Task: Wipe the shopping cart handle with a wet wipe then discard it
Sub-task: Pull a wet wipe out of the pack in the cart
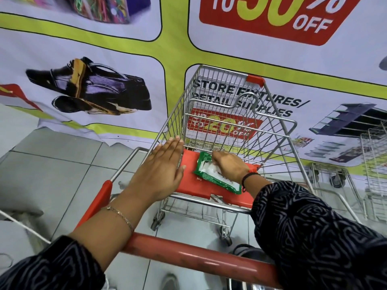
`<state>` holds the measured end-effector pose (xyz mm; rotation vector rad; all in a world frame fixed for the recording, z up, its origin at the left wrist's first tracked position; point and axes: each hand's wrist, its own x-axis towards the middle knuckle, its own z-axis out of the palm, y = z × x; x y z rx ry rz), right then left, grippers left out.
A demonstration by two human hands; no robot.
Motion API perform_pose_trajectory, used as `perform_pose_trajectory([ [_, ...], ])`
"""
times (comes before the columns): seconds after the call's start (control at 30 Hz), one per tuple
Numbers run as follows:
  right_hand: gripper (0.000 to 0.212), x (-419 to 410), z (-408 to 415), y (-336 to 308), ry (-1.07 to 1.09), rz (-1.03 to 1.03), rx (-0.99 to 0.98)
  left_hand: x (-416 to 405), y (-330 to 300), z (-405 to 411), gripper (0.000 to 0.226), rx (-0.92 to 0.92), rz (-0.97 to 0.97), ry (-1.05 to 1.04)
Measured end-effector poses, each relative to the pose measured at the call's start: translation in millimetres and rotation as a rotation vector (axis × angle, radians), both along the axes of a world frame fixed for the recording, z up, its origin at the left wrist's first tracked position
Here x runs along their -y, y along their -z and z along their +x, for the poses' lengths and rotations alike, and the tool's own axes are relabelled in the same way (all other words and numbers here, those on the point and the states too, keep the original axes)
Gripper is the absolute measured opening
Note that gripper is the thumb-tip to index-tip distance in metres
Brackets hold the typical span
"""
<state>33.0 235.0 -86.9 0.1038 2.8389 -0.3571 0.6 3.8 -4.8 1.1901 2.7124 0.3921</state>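
Observation:
A green and white wet wipe pack [211, 176] lies on the red child-seat flap [189, 185] of a wire shopping cart [226, 114]. My right hand [230, 165] rests on the pack's top, fingers curled at its white opening; whether it pinches a wipe is hidden. My left hand [161, 170] hovers flat with fingers extended over the flap's left end, holding nothing. The cart's red handle bar [188, 255] runs across the foreground under both forearms.
A large printed sale banner [125, 91] hangs right behind the cart. More wire carts [372, 164] stand at the right. Grey floor tiles [52, 170] spread to the left, with a white cord [23, 226] crossing them.

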Motion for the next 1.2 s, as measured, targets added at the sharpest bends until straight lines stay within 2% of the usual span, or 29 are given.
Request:
perform_pose_trajectory([
  [0.17, 0.016, 5, 0, -6, -0.118, -0.013, 0.175, 0, 0, 0, 0.060, -0.007, 0.006, 0.006],
  [0.27, 0.020, 4, 3, -10, -0.156, 0.038, 0.153, 0, 0, 1, 0.061, -0.012, 0.007, 0.004],
  [0.43, 0.012, 1, 1, -13, -0.252, 0.122, -0.018, 0, 1, 0, 0.057, -0.003, 0.016, 0.003],
  [0.5, 0.013, 1, 0, -15, -0.287, 0.156, -0.029, 1, 1, 0, 0.057, -0.006, 0.017, 0.005],
  [0.6, 0.015, 1, 1, -17, -0.267, 0.131, 0.009, 0, 1, 1, 0.057, -0.007, 0.025, 0.009],
  [0.73, 0.023, 5, 1, -17, -0.228, 0.131, -0.086, 1, 1, 1, 0.057, -0.011, 0.030, 0.014],
  [1.0, 0.019, 5, 2, -25, -0.200, 0.097, -0.199, -1, 2, 0, 0.056, -0.001, 0.023, 0.014],
  [1.1, 0.014, 4, 2, -33, -0.167, 0.034, -0.243, -1, 2, -1, 0.056, 0.002, 0.027, 0.015],
  [1.2, 0.010, 2, -2, -44, -0.064, -0.095, -0.172, -1, 2, -1, 0.056, 0.006, 0.029, 0.017],
])
